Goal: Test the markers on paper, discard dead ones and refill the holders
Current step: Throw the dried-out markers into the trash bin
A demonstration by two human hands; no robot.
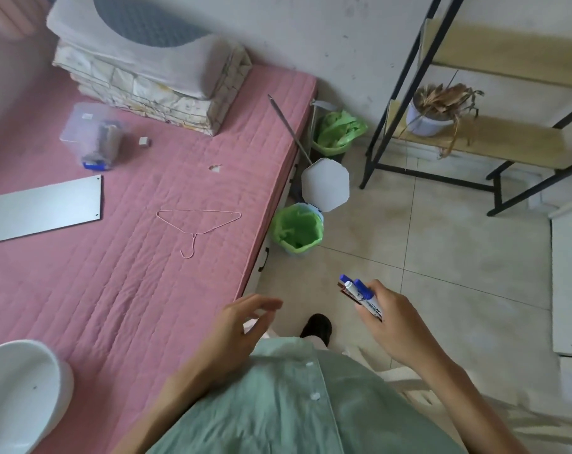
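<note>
- Right hand (384, 317) grasping a small bunch of markers (360, 294), fingers curled round the barrels; blue caps point up and away from the body, out over the tiled floor (441, 257).
- Left hand (245, 322) released, fingers loosely spread, holding nothing; it hovers just past the near edge of the pink bed (114, 273).
- Straight ahead of both hands, on the floor against the bed's side: a small bin with a green liner (297, 229), its white lid (325, 185) standing up.
- A second green-lined bin (335, 132) further off by the wall.
- Far left of the left hand, on the bed: a clear plastic box (93, 136) with dark and blue items inside, too blurred to name.
- Between that box and the left hand: a pink wire hanger (197, 224) lying flat.
- White board (42, 208) at the bed's left edge.
</note>
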